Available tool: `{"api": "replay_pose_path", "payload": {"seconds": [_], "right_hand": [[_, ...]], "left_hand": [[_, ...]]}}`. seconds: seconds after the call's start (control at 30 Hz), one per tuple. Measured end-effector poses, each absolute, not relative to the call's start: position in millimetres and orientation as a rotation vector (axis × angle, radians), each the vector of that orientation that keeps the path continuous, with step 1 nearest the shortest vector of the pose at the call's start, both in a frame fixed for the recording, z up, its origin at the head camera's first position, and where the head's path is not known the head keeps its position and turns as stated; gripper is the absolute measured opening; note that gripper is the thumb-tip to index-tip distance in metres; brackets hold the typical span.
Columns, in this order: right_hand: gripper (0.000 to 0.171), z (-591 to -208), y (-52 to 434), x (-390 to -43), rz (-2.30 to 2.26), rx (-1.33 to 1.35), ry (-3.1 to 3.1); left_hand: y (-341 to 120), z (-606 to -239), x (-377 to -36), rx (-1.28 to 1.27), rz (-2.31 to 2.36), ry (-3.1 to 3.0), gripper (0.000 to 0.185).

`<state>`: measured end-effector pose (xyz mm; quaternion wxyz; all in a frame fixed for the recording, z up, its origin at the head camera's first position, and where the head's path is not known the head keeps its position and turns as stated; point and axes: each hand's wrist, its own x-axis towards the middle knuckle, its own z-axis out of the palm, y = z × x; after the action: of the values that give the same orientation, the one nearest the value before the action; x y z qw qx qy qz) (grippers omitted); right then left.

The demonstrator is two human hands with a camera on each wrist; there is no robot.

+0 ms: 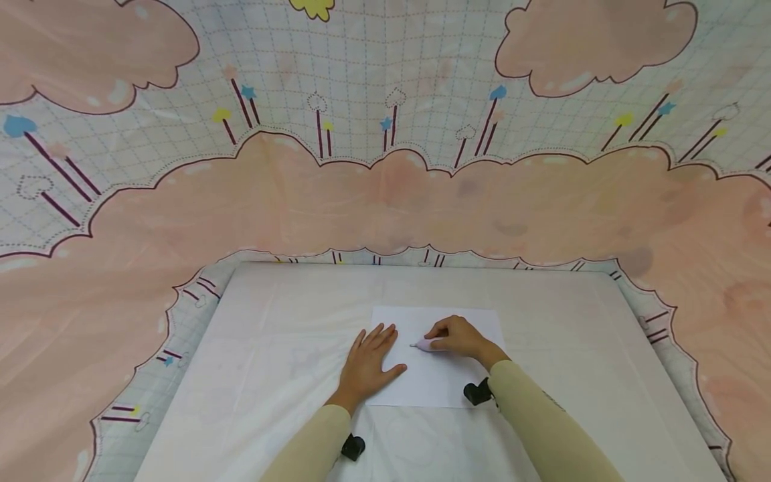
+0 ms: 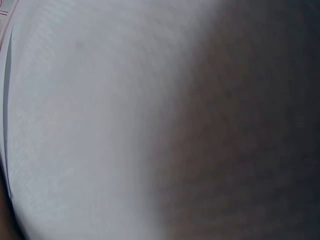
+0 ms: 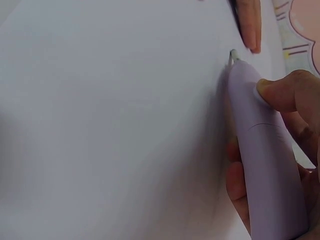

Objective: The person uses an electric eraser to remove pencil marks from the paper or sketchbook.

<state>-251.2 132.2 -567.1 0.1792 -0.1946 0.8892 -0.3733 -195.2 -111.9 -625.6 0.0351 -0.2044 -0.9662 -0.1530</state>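
While the left hand (image 1: 369,365) lies flat with its fingers spread on the sheet of paper (image 1: 448,388), the right hand (image 1: 460,337) holds a pale purple pen (image 3: 262,155) with curled fingers and thumb. The pen's tip touches the paper, close to the left hand's fingers. The paper lies in the middle of the white table (image 1: 253,375). A pink cloud cloth (image 1: 385,194) hangs behind.

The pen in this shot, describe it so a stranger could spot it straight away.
On the white table lies a white paper sheet. On it the right hand grips the pen: a thick lilac barrel, tip on the sheet, pointing toward the flat left hand.
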Motion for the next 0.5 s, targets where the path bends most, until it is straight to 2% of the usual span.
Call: {"api": "replay_pose_path", "payload": {"seconds": [0.5], "right_hand": [[0.01, -569.0, 126.3, -252.0, -1.057, -0.565, 2.512]], "left_hand": [[-112.7, -624.2, -193.5, -0.636, -0.475, -2.966, 0.077]]}}
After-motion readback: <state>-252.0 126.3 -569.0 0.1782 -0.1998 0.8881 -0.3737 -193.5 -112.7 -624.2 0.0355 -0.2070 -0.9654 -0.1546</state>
